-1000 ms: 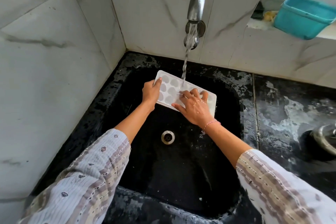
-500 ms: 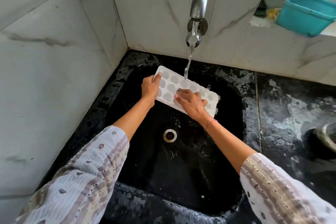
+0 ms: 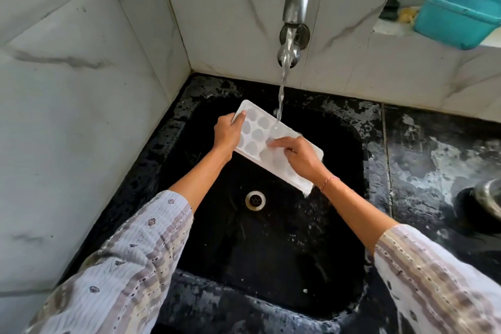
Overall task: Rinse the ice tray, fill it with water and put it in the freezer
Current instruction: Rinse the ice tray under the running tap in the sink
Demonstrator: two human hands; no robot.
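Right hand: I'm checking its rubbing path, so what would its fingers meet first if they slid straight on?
Probably the left hand gripping the white plastic ice tray's far end; the right hand points along the tray toward it.

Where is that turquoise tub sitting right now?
In the head view the turquoise tub sits at the upper right on a white ledge, to the right of the tap and above the black sink.

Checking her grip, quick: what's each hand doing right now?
Left hand: grips the ice tray by its end.
Right hand: fingers rest on the tray, rubbing; no clear grip.
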